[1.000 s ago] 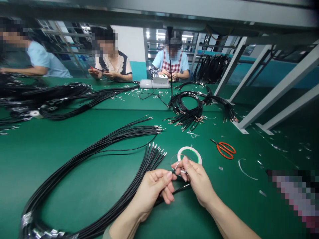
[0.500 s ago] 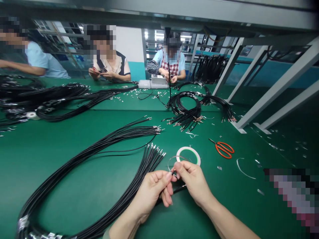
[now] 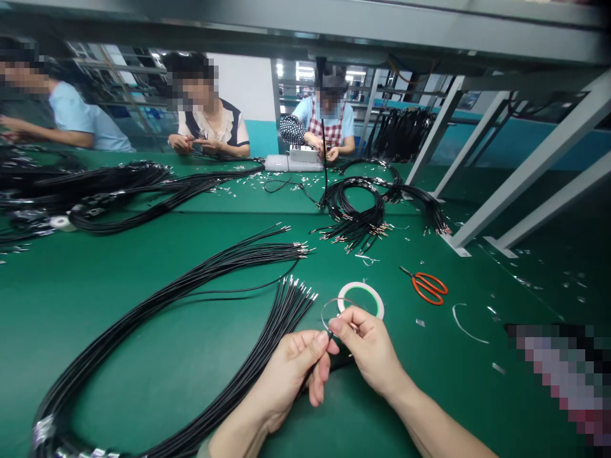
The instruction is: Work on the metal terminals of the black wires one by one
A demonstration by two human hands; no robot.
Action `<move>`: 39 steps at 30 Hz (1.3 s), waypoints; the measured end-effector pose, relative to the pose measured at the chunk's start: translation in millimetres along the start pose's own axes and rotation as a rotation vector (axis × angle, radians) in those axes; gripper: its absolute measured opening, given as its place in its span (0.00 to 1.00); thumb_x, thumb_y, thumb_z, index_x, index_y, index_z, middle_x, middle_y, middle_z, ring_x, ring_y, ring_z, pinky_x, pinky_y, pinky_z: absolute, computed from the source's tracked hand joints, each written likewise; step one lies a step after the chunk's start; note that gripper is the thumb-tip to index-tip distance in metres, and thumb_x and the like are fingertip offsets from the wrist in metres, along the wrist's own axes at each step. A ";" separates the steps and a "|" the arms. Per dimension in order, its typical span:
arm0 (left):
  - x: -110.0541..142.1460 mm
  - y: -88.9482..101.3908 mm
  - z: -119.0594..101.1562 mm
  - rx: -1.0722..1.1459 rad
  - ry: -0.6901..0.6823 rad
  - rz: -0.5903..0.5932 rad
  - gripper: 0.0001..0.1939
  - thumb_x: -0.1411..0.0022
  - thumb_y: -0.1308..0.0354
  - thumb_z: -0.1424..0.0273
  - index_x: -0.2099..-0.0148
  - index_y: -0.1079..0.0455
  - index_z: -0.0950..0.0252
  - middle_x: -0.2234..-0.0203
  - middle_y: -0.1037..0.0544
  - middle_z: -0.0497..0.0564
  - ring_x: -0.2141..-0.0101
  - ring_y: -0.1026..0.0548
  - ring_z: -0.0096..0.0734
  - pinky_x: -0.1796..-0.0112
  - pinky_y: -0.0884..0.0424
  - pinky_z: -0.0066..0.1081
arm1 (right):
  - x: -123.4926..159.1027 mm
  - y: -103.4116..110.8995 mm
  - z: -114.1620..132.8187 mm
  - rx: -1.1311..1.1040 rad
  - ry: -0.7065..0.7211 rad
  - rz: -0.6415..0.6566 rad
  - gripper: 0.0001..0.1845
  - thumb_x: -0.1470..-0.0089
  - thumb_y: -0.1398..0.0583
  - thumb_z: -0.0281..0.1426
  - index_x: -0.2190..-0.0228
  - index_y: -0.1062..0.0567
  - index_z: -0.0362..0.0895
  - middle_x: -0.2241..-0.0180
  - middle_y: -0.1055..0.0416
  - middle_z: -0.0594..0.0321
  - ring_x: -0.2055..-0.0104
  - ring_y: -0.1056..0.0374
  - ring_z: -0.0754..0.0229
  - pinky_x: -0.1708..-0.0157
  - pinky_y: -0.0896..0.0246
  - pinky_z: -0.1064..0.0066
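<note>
Between thumb and forefinger, my left hand (image 3: 291, 366) pinches a black cable (image 3: 330, 334) close to its end. My right hand (image 3: 372, 350) is closed at the same spot, its thumb touching the cable's tip; the small thing in its pinch is mostly hidden. A thin strip (image 3: 323, 310) curves from the tape roll to the fingertips. Just behind my right hand lies the white tape roll (image 3: 340, 294) with a green inner ring. To the left, a curved bundle of black cables (image 3: 143, 318) with metal tips spreads over the green table (image 3: 200, 356).
Orange-handled scissors (image 3: 429, 288) lie right of the tape roll. Coiled cables (image 3: 353, 210) and a grey-white box (image 3: 305, 158) sit farther back. Metal legs (image 3: 515, 172) stand at the right. Several co-workers sit across the table, including a person in a checked apron (image 3: 327, 124).
My right fingertips have shifted slightly left and down, nearer my left fingertips, so less of the cable's end shows between them. My left hand stays nearly still.
</note>
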State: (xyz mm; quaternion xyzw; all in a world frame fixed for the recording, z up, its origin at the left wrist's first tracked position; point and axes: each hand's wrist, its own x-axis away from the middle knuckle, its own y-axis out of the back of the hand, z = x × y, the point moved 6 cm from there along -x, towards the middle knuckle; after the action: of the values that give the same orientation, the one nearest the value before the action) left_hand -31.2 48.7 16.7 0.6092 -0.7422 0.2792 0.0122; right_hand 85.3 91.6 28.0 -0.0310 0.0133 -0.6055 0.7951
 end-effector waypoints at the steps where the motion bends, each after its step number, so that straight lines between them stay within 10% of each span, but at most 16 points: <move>1: 0.3 -0.3 0.1 -0.006 -0.002 0.013 0.18 0.38 0.42 0.57 0.67 0.27 0.70 0.88 0.30 0.43 0.91 0.39 0.15 0.88 0.47 0.16 | 0.4 0.0 -0.3 0.003 0.001 -0.008 0.18 0.47 0.36 0.42 0.79 0.29 0.43 0.82 0.38 0.71 0.78 0.47 0.66 0.76 0.51 0.73; 10: -2.4 4.4 -2.9 -0.096 -0.061 -0.064 0.18 0.40 0.40 0.56 0.67 0.27 0.69 0.85 0.30 0.43 0.86 0.36 0.18 0.82 0.40 0.19 | -4.9 24.7 0.3 -0.094 0.020 -0.247 0.22 0.39 0.45 0.44 0.64 0.19 0.41 0.74 0.31 0.63 0.77 0.44 0.64 0.76 0.49 0.71; 23: -7.0 9.7 4.6 -0.510 -0.138 -0.078 0.16 0.39 0.41 0.63 0.53 0.23 0.67 0.64 0.18 0.56 0.63 0.23 0.38 0.63 0.30 0.30 | -8.3 40.6 9.8 -0.158 0.149 -0.376 0.16 0.41 0.41 0.34 0.53 0.36 0.46 0.69 0.25 0.64 0.75 0.40 0.64 0.71 0.43 0.72; 31: 32.7 -42.6 15.4 -0.729 -0.081 0.498 0.08 0.43 0.39 0.69 0.63 0.18 0.57 0.65 0.17 0.52 0.66 0.21 0.39 0.66 0.28 0.29 | -9.9 26.6 11.1 -0.092 0.141 -0.184 0.09 0.39 0.43 0.37 0.60 0.32 0.45 0.64 0.23 0.57 0.72 0.34 0.62 0.68 0.39 0.69; 34: 23.9 -36.1 2.7 -0.710 -0.168 0.342 0.08 0.44 0.36 0.67 0.61 0.20 0.58 0.62 0.19 0.52 0.63 0.22 0.39 0.61 0.29 0.31 | -7.1 20.6 12.3 -0.038 0.153 -0.128 0.09 0.38 0.43 0.37 0.60 0.33 0.45 0.65 0.23 0.58 0.73 0.34 0.62 0.65 0.38 0.66; 39: 14.1 10.7 -32.7 -0.671 -0.539 -0.352 0.07 0.37 0.43 0.68 0.61 0.24 0.61 0.64 0.26 0.52 0.66 0.27 0.34 0.66 0.31 0.29 | 7.8 2.1 15.1 0.152 0.122 -0.005 0.15 0.37 0.45 0.38 0.50 0.37 0.47 0.67 0.23 0.60 0.72 0.32 0.59 0.65 0.38 0.66</move>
State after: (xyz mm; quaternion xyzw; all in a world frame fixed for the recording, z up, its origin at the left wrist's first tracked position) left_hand -55.1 51.2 45.0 0.7392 -0.6533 -0.1510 0.0626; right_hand 90.3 85.2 43.1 0.0665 0.0154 -0.6076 0.7913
